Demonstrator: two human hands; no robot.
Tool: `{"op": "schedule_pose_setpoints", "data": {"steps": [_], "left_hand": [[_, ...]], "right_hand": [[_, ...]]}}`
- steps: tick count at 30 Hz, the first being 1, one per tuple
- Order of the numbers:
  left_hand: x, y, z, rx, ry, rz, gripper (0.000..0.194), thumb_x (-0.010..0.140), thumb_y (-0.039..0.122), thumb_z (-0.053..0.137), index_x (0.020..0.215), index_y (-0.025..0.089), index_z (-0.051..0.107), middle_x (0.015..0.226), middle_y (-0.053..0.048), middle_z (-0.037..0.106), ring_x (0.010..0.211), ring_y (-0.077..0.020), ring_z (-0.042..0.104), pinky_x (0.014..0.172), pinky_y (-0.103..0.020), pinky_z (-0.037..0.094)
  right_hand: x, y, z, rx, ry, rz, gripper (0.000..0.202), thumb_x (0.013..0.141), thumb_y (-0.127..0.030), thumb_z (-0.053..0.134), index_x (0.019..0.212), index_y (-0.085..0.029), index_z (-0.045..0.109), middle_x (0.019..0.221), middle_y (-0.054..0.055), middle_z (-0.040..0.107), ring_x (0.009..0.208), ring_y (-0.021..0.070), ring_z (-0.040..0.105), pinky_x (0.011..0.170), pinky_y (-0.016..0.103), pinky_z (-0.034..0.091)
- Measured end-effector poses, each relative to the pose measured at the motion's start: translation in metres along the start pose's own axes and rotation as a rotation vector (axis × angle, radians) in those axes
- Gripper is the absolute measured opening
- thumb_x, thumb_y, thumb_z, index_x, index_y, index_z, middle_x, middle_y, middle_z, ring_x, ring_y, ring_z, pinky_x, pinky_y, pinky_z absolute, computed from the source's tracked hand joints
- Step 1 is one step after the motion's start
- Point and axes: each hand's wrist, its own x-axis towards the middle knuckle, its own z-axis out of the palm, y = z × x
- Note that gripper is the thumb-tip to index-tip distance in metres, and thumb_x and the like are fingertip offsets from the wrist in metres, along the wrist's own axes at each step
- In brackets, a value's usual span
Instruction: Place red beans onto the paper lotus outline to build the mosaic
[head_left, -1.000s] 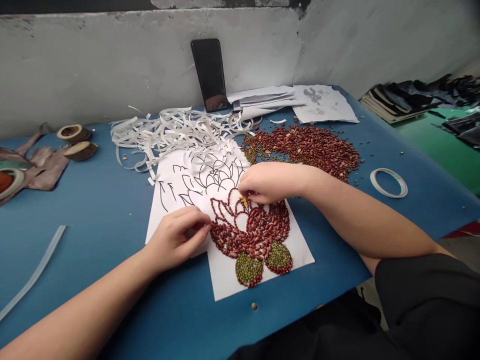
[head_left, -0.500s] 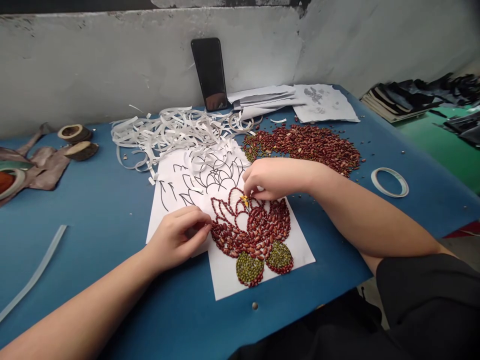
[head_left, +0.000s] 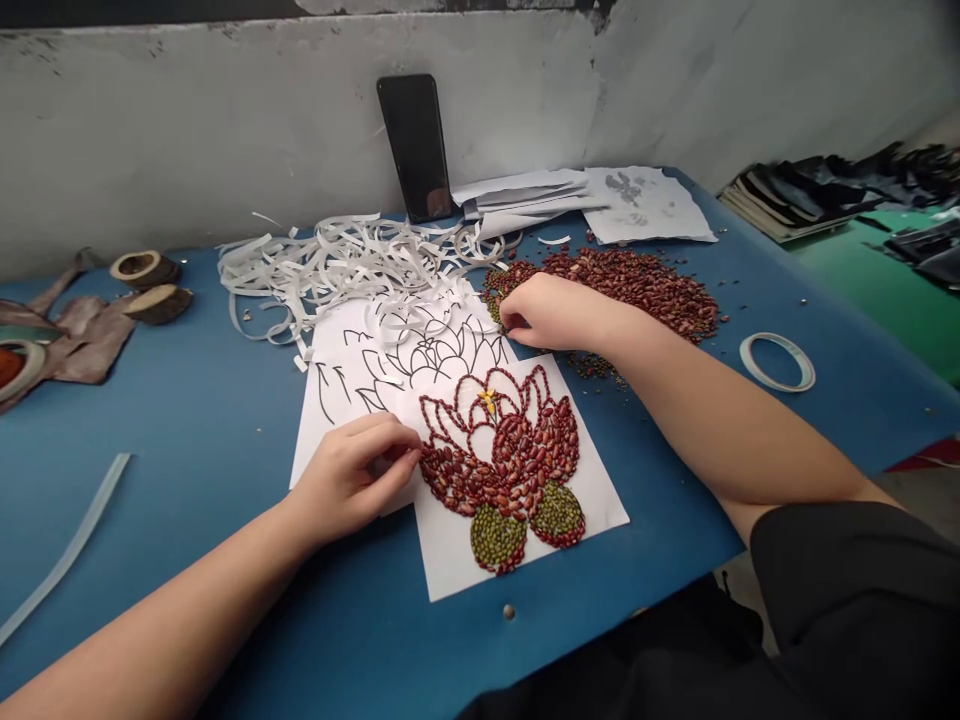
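A white paper sheet (head_left: 600, 510) carries a lotus picture made of red beans (head_left: 536, 445), with two rounded patches of green mung beans (head_left: 497, 537) at its base and a small yellow piece (head_left: 488, 403) near the upper middle. At the sheet's left edge, my left hand (head_left: 367, 465) lies with curled fingers, thumb and fingertips together beside the red beans; what they grip is hidden. My right hand (head_left: 551, 312) is at the near left side of the loose bean pile (head_left: 630, 285), fingers bent down and closed. Whatever is between its fingertips cannot be seen.
Line-drawn lotus sheets (head_left: 330, 390) lie under the bean picture, behind which are curled white paper strips (head_left: 352, 260). A phone (head_left: 415, 148) leans on the wall. Folded papers (head_left: 525, 195), a tape roll (head_left: 777, 362) and cut wooden pieces (head_left: 157, 303) are around the blue table (head_left: 187, 430).
My right hand has moved from the top of the lotus picture up and away to the bean pile, uncovering the upper right petals. My left hand has stayed in place.
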Motion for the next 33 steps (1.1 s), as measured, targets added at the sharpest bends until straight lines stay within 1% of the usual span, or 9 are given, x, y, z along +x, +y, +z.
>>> {"op": "schedule_pose_setpoints", "data": {"steps": [4,10,12,14,18,21,25,28,33], "left_hand": [[0.0,0.001,0.0,-0.001,-0.001,-0.013,0.014,0.101,0.021,0.052,0.094,0.021,0.065,0.077,0.0,0.064,0.068,-0.0124,0.058,0.063,-0.024,0.046],[0.0,0.001,0.001,0.008,0.0,-0.008,0.014,0.101,0.021,0.053,0.094,0.021,0.064,0.077,0.0,0.063,0.068,-0.012,0.057,0.063,-0.023,0.045],[0.0,0.001,0.0,0.008,0.003,0.002,0.013,0.101,0.02,0.053,0.094,0.021,0.064,0.077,0.0,0.063,0.068,-0.0115,0.057,0.064,-0.023,0.045],[0.0,0.001,0.0,0.006,0.003,0.005,0.012,0.101,0.019,0.054,0.094,0.021,0.064,0.077,0.0,0.063,0.068,-0.0113,0.057,0.064,-0.023,0.045],[0.001,0.001,0.001,0.004,-0.001,-0.018,0.015,0.101,0.022,0.053,0.093,0.02,0.065,0.076,-0.001,0.063,0.068,-0.0121,0.057,0.063,-0.024,0.045],[0.0,0.0,0.001,0.011,-0.005,-0.028,0.015,0.102,0.023,0.053,0.094,0.02,0.065,0.077,-0.001,0.063,0.068,-0.0126,0.058,0.063,-0.025,0.045],[-0.002,-0.001,0.002,0.009,-0.002,-0.012,0.013,0.101,0.021,0.053,0.095,0.02,0.065,0.077,0.0,0.063,0.068,-0.0121,0.057,0.064,-0.024,0.045],[-0.002,-0.001,0.001,0.008,0.002,0.001,0.012,0.101,0.019,0.054,0.095,0.02,0.064,0.077,0.001,0.062,0.069,-0.0115,0.057,0.064,-0.023,0.044],[-0.001,-0.001,0.001,0.005,0.008,0.01,0.01,0.1,0.017,0.056,0.096,0.021,0.063,0.078,0.002,0.062,0.069,-0.0106,0.056,0.064,-0.022,0.044]], "right_hand": [[0.005,-0.005,0.008,-0.058,-0.009,0.066,0.023,0.088,-0.007,0.054,0.091,-0.017,0.075,0.092,0.011,0.074,0.082,0.0233,0.063,0.068,0.033,0.036],[0.003,-0.003,0.004,-0.132,-0.06,-0.006,0.023,0.094,-0.008,0.049,0.101,-0.013,0.07,0.11,0.016,0.072,0.091,0.0249,0.064,0.073,0.034,0.039],[0.0,-0.004,0.001,-0.101,-0.082,-0.049,0.021,0.095,-0.009,0.049,0.1,-0.013,0.069,0.107,0.015,0.072,0.091,0.0239,0.063,0.075,0.034,0.04],[-0.004,-0.01,-0.002,-0.043,-0.101,-0.127,0.019,0.096,-0.012,0.05,0.097,-0.015,0.069,0.102,0.012,0.071,0.089,0.0226,0.061,0.076,0.034,0.04],[-0.01,-0.031,-0.004,0.051,-0.166,-0.322,0.014,0.094,-0.011,0.054,0.093,-0.016,0.067,0.094,0.008,0.07,0.082,0.019,0.056,0.074,0.032,0.039],[-0.012,-0.046,-0.002,0.067,-0.202,-0.422,0.015,0.095,-0.01,0.053,0.089,-0.016,0.066,0.093,0.007,0.07,0.081,0.0178,0.054,0.072,0.031,0.037],[-0.012,-0.053,0.001,0.047,-0.221,-0.47,0.016,0.094,-0.008,0.054,0.093,-0.015,0.068,0.099,0.008,0.07,0.084,0.018,0.054,0.072,0.03,0.036],[-0.011,-0.052,0.004,0.029,-0.211,-0.496,0.016,0.093,-0.008,0.056,0.096,-0.015,0.07,0.1,0.008,0.07,0.083,0.0179,0.054,0.07,0.03,0.034],[-0.01,-0.05,0.006,0.013,-0.205,-0.508,0.016,0.092,-0.007,0.057,0.095,-0.015,0.071,0.098,0.007,0.069,0.08,0.0172,0.052,0.068,0.03,0.032]]}}
